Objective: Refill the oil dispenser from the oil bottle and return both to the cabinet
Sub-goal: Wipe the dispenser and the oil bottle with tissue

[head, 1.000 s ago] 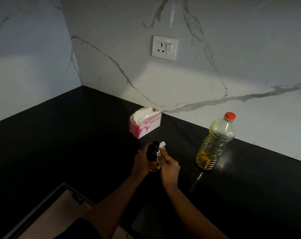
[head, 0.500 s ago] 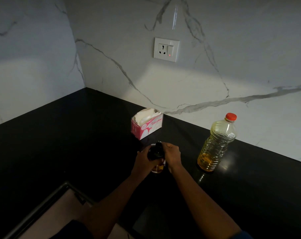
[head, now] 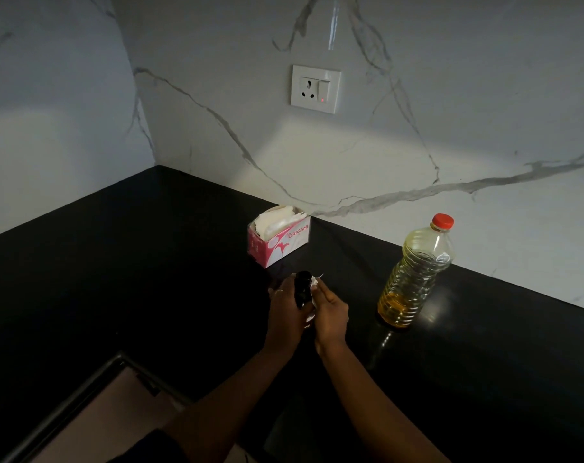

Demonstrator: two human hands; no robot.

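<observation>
We stand at a black counter point(head: 150, 279) set in a corner of marble wall. Our left hand point(head: 285, 312) grips the dispenser point(head: 302, 290), fingers curled round its dark body, holding it upright on or just above the counter; we cannot tell which. Our right hand point(head: 330, 315) pinches a white tissue point(head: 313, 283) against the dispenser's right side. The bottle point(head: 414, 279) stands upright to the right, near the wall, apart from both hands, red cap point(head: 443, 221) on, with oil only in its lower part. A pink tissue box point(head: 277, 242) sits just behind the hands. A socket point(head: 315, 89) is on the wall above.
</observation>
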